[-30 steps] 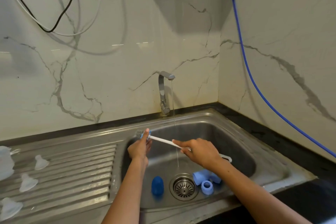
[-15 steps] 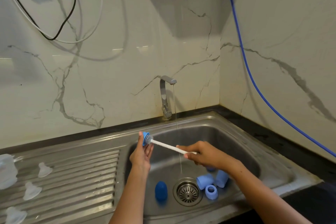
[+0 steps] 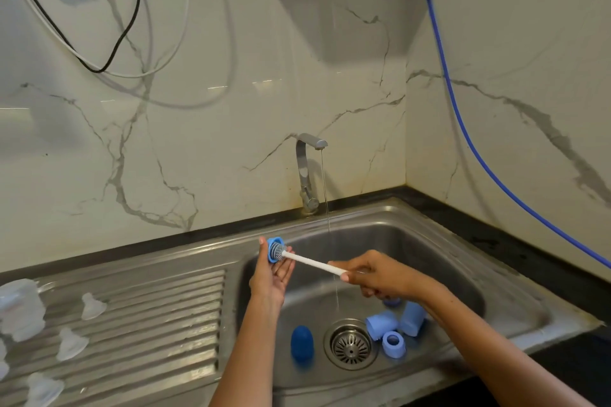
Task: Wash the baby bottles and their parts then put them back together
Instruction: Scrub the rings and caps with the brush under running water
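Over the sink's point(image 3: 429, 241) left edge, the left hand point(image 3: 269, 277) pinches a blue collar ring point(image 3: 273, 250), apparently side-on, while the right hand point(image 3: 380, 277) grips the brush point(image 3: 314, 263), whose handle slants toward it.

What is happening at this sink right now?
A person is washing baby bottle parts. The left hand holds a blue ring, and the right hand pushes a white brush into it. A thin stream runs from the tap. More blue parts lie in the sink; clear teats lie on the drainboard.
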